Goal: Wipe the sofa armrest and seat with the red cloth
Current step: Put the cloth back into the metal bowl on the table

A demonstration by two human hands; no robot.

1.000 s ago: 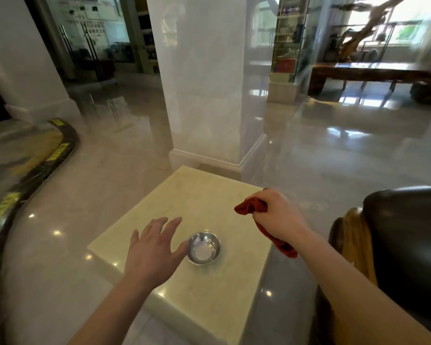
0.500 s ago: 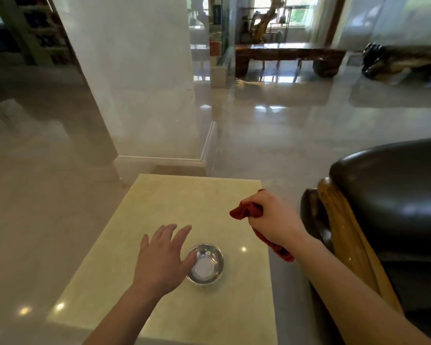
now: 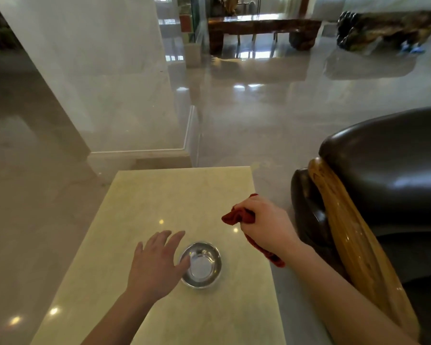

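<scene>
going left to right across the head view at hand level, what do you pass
left hand → steel bowl → red cloth → right hand → wooden trim → dark sofa armrest

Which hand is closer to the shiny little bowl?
Left. The left hand touches the bowl at its rim; the right hand holds the red cloth up and to its right.

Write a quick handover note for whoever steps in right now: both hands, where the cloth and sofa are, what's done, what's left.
Right hand: closed on the red cloth, above the table's right edge.
Left hand: open, empty, thumb at the metal bowl's rim.
Sofa armrest: to the right, cloth not touching it.
Done: cloth in hand.
Left: wipe the armrest and seat.
</scene>
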